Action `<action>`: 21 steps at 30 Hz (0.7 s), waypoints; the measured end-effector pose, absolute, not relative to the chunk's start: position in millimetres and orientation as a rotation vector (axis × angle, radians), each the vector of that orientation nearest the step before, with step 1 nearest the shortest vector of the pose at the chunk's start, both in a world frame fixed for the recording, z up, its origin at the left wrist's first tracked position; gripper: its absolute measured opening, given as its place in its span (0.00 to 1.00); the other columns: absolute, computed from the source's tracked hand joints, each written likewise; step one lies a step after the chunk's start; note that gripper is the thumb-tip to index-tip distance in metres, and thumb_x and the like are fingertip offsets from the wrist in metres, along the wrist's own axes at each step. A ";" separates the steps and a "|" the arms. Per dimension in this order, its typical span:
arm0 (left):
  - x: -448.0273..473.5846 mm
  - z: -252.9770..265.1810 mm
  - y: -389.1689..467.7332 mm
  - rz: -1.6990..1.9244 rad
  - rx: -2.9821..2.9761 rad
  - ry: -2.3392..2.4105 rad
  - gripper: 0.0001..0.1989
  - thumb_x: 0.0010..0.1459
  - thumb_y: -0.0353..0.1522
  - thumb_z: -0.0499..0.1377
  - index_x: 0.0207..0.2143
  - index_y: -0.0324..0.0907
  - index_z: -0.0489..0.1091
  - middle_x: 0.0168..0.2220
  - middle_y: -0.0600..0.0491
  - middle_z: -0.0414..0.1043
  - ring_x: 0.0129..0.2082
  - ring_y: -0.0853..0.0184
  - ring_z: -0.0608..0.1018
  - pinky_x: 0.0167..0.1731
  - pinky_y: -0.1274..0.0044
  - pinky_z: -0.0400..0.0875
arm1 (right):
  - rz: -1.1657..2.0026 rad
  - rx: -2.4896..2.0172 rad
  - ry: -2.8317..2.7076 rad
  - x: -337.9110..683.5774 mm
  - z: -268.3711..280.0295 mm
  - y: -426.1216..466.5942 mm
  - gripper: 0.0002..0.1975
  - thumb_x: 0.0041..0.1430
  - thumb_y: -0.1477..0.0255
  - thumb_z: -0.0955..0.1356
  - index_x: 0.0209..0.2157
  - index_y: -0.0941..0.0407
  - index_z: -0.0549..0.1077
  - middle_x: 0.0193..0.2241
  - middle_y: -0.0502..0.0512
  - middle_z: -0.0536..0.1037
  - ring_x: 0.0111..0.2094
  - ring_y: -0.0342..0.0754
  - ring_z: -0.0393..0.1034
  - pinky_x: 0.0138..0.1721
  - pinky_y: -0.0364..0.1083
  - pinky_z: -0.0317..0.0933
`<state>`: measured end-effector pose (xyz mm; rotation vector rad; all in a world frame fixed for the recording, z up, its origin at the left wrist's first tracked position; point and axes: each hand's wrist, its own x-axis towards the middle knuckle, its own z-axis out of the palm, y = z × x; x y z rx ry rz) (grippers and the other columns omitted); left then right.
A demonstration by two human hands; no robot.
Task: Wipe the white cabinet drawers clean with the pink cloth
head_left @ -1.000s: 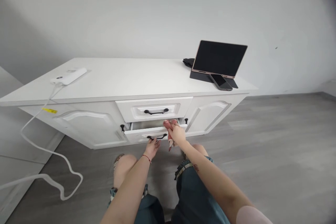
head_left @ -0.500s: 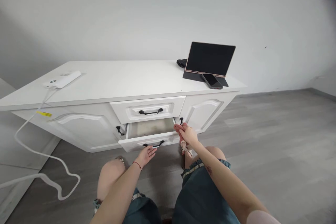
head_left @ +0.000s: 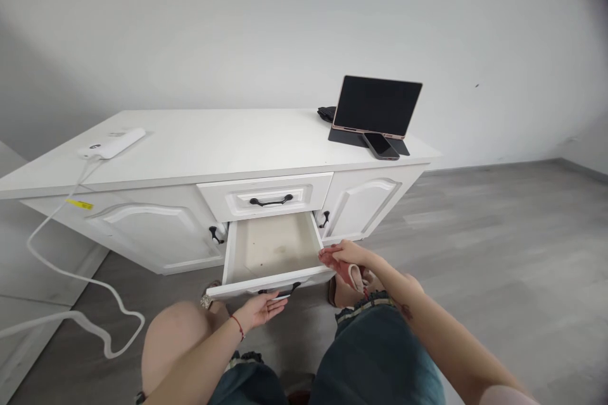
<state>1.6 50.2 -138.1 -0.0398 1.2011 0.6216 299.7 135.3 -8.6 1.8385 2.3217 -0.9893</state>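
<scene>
From the head view, I see a long white panelled cabinet (head_left: pixel 199 145) against a pale grey wall (head_left: pixel 247 25), bearing a flat black-screened tablet (head_left: pixel 377 104). Its lower white drawer (head_left: pixel 266 240) stands pulled out above the grey plank-patterned floor (head_left: pixel 484 253). The left hand (head_left: pixel 260 311) touches a curved black handle (head_left: pixel 296 288), closure unclear; the right hand (head_left: pixel 350 253) clutches a reddish folded cloth (head_left: pixel 344 268) beside the drawer's corner.

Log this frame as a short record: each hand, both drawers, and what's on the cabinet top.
Left hand: palm up, fingers at the black handle of the lower drawer
Right hand: holding a reddish cloth by the lower drawer's right front corner
Lower drawer: pulled out, pale interior showing small dark specks
Upper drawer: closed
Cabinet top: propped tablet with dark screen, smartphone in front, white device at left
</scene>
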 end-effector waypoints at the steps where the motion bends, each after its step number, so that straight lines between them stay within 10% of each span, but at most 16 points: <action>1: 1.5 -138.7 46.4 0.608 -0.042 1.202 0.15 0.59 0.24 0.57 0.49 0.31 0.66 0.42 0.34 0.77 0.38 0.60 0.82 0.39 0.75 0.76 | -1.106 1.746 2.303 301.9 -6.5 139.3 0.22 0.53 0.76 0.61 0.46 0.54 0.79 0.40 0.51 0.82 0.38 0.45 0.74 0.38 0.39 0.61; 5: 3.5 -138.9 36.6 0.617 -0.043 1.201 0.16 0.57 0.25 0.60 0.49 0.31 0.67 0.45 0.32 0.76 0.41 0.58 0.82 0.41 0.75 0.75 | -1.245 1.547 2.170 301.0 3.8 150.3 0.23 0.49 0.79 0.61 0.44 0.56 0.80 0.36 0.50 0.82 0.33 0.44 0.73 0.34 0.39 0.61; 14: 7.1 -138.5 34.8 0.648 -0.060 1.198 0.16 0.57 0.24 0.60 0.49 0.30 0.67 0.36 0.37 0.79 0.33 0.62 0.82 0.40 0.75 0.74 | -0.131 1.815 2.272 242.7 -13.6 85.3 0.16 0.61 0.79 0.59 0.39 0.61 0.78 0.43 0.72 0.76 0.39 0.56 0.76 0.37 0.51 0.66; 21: 9.2 -146.3 35.3 0.678 -0.069 1.198 0.07 0.58 0.22 0.56 0.39 0.34 0.71 0.29 0.44 0.77 0.29 0.63 0.81 0.35 0.76 0.75 | -0.007 1.769 2.328 155.7 -16.3 48.2 0.21 0.57 0.87 0.56 0.43 0.67 0.75 0.38 0.75 0.75 0.37 0.58 0.75 0.33 0.51 0.66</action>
